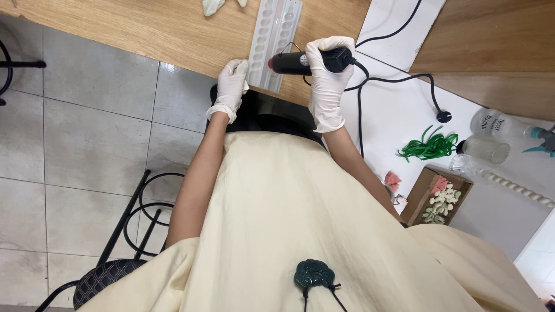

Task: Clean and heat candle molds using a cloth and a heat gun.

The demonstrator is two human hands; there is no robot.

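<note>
right hand (327, 69) grips a black heat gun (300, 61) over the white mold tray (276, 29); left hand (232, 86) steadies the tray's edge on the worktop (144, 29); heating looks midway.

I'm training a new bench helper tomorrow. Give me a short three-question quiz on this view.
1. True or false: the right hand grips a black corded heat tool.
2. What does the left hand touch? A) the white mould tray B) the green cords C) the cardboard box
3. Fill in: both hands wear white ____.

Key: 1 true; 2 A; 3 gloves.
</note>
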